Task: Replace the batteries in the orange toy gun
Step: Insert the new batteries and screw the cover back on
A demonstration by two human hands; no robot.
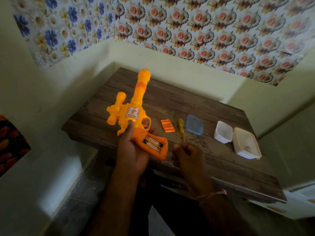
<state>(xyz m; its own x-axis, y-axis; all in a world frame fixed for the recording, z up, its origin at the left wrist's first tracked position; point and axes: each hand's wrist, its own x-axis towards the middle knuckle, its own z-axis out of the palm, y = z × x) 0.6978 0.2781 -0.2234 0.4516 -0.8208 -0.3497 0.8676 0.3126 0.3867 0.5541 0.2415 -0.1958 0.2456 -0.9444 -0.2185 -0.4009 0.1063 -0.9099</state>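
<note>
A dark wood-plank tabletop [213, 106] sits pushed into the corner, under walls papered with blue daisies [59, 28] on the left and pink flowers [213, 26] on the right. On it lie a blue-rimmed clear lid [194, 124], a small white tub [223, 132] and, just beside that, a bigger cream container [246, 145]

cover [167, 126] left of screwdriver [181, 128], on table [221, 160]

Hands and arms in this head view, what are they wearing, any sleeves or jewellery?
Both forearms are bare, with no sleeves in view. The left hand shows no ring or band. The right hand has a thin pinkish-orange thread tied round its wrist, knotted at the outer side.
</note>
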